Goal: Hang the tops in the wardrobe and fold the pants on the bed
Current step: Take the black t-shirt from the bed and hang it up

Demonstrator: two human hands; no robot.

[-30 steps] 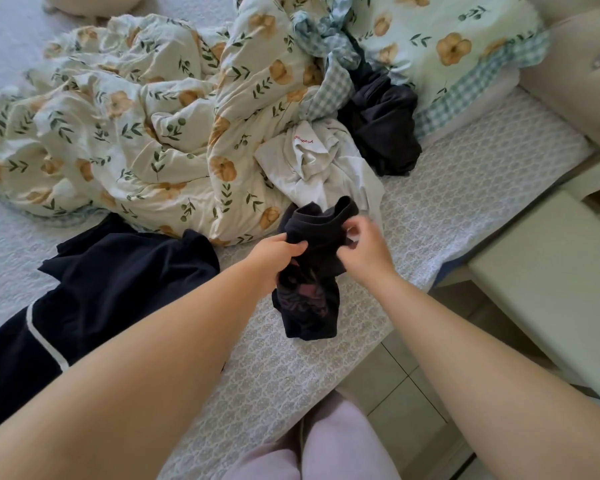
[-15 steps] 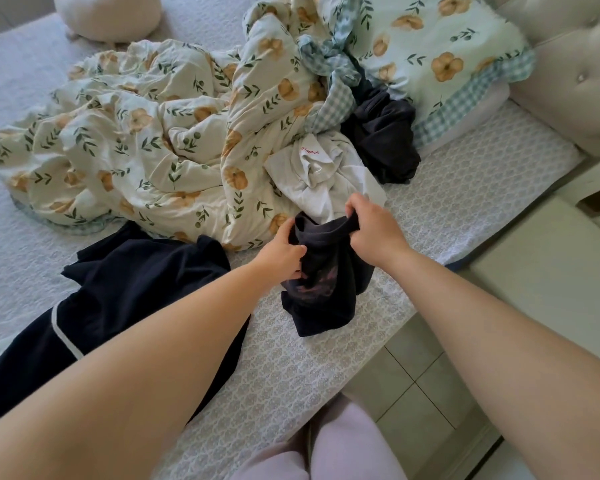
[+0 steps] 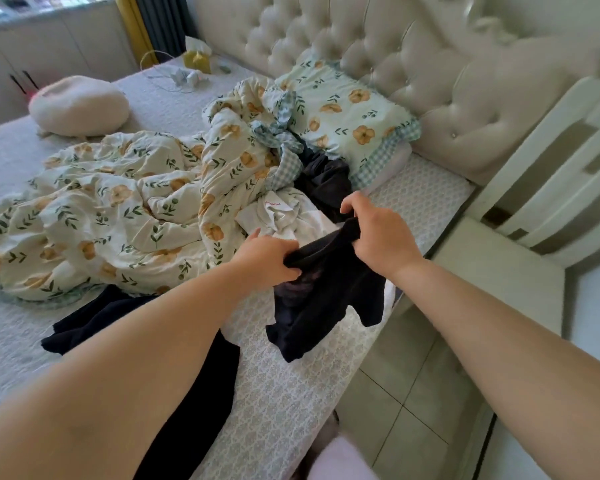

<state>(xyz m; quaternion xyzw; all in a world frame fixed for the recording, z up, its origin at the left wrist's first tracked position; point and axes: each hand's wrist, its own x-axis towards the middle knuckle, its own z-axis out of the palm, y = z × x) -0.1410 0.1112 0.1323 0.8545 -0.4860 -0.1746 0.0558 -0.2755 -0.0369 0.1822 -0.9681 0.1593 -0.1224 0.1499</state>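
Black top [image 3: 326, 299] hangs from both hands, over bed [image 3: 284, 393] edge. Left hand [image 3: 269, 261] clenched round one end of its upper edge. Right hand [image 3: 378, 237] clenched round other end, bit higher. Cloth hangs long way down, bunched, not spread.

Wardrobe not in sight, so top likely needs carrying off.

Dark pants [image 3: 94, 320] lie on bed under left arm. White garment [image 3: 281, 216] and another dark garment [image 3: 329, 181] just behind hands, beside flowery quilt [image 3: 118, 209]. Bedside stand [image 3: 499, 271] close on right, may get in way.
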